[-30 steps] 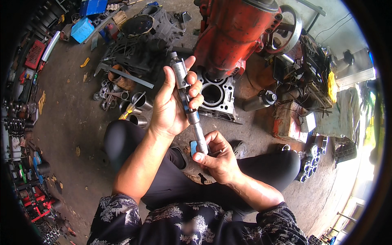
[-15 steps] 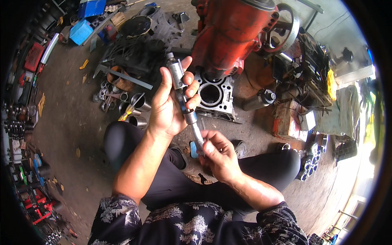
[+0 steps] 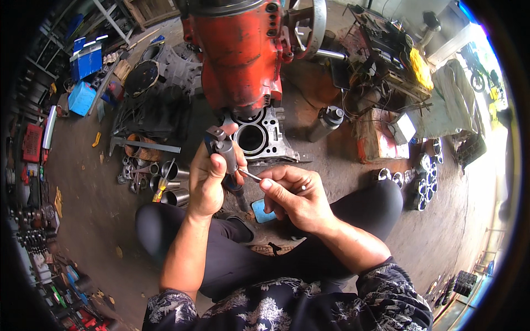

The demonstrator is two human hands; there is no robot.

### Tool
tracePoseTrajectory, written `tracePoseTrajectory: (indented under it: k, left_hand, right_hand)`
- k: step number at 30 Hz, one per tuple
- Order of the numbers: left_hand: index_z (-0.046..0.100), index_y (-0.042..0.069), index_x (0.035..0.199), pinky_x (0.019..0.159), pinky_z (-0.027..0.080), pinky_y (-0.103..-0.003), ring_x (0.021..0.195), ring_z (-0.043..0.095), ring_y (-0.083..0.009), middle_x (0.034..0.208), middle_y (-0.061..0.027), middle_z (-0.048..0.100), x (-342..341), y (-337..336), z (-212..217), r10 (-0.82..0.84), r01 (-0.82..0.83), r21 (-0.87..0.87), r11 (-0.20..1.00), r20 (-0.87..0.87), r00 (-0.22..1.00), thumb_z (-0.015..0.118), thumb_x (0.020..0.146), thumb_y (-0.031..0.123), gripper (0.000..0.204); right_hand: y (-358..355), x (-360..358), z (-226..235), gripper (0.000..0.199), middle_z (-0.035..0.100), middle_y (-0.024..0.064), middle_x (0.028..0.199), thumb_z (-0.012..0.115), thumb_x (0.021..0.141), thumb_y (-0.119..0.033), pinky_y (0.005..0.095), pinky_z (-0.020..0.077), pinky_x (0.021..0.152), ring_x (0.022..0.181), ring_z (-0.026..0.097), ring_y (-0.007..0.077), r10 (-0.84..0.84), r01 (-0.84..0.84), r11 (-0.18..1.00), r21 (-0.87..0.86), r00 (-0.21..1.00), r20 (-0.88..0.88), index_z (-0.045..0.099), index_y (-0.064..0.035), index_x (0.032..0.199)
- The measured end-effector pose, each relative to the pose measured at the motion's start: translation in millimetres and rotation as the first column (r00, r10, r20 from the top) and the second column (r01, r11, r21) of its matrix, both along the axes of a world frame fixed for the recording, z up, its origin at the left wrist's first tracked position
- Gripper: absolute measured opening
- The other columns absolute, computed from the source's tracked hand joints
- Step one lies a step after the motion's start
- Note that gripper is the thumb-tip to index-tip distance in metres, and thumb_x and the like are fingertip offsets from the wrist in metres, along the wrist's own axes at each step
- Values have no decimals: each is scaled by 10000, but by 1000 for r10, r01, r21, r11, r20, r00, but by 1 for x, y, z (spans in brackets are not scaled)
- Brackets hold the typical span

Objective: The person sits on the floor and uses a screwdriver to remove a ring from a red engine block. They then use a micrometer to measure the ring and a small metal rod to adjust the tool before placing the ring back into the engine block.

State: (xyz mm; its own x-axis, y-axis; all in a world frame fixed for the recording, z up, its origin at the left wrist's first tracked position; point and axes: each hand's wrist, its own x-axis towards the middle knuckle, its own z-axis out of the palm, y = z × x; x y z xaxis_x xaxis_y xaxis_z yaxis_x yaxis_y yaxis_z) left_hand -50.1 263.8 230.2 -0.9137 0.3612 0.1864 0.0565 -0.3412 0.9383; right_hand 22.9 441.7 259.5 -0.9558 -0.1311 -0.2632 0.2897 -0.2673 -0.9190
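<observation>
My left hand (image 3: 205, 185) is closed around a grey metal cylindrical tool (image 3: 225, 153) with a dark block-like head at its upper end. Its dark shaft (image 3: 237, 194) runs down below the fingers, tilted. Between the thumb and fingers of my right hand (image 3: 295, 197) is pinched a thin metal rod (image 3: 251, 175). The rod's far tip reaches the side of the tool; whether it enters a hole I cannot tell. Just beyond my hands stands an engine block (image 3: 271, 144) with round bores, under a red boring machine (image 3: 237, 60).
A grey metal bottle (image 3: 326, 124) stands right of the block. Several pistons (image 3: 424, 179) lie farther right. At left are cylinder sleeves (image 3: 175, 197), connecting rods (image 3: 131, 170) and a large caliper (image 3: 152, 146). A blue rectangular piece (image 3: 264, 211) lies by my foot.
The tool has swung from lengthwise view to head toward me, and my left hand has turned with it. My right hand has left the tool's lower end and shows the thin rod.
</observation>
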Motion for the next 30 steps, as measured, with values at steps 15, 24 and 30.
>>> tracePoseTrajectory:
  k: [15, 24, 30]
  left_hand:
    - [522, 57, 1337, 621, 468, -198, 714, 574, -66, 871, -22, 629, 2, -3, -1, -91, 106, -265, 958, 68, 994, 628, 942, 478, 587]
    - [532, 64, 1331, 602, 475, -197, 694, 590, -67, 856, -19, 627, 1, -2, -11, -84, 115, -245, 963, 133, 988, 610, 970, 428, 519]
    - [540, 60, 1335, 600, 478, -202, 708, 598, -77, 857, -18, 626, 4, 4, -14, -62, 101, -202, 974, 192, 979, 595, 981, 428, 514]
  right_hand:
    - [13, -1, -25, 324, 620, 99, 719, 741, 793, -43, 372, 515, 572, 617, 620, 258, 359, 353, 651, 672, 637, -682, 632, 18, 1091]
    - [17, -4, -28, 302, 614, 66, 718, 732, 784, -37, 380, 517, 576, 615, 612, 242, 449, 437, 542, 718, 571, -687, 636, 11, 1066]
    - [16, -5, -30, 209, 671, 161, 791, 713, 866, -77, 382, 534, 604, 687, 668, 313, 126, 100, 889, 447, 884, -450, 653, -7, 1055]
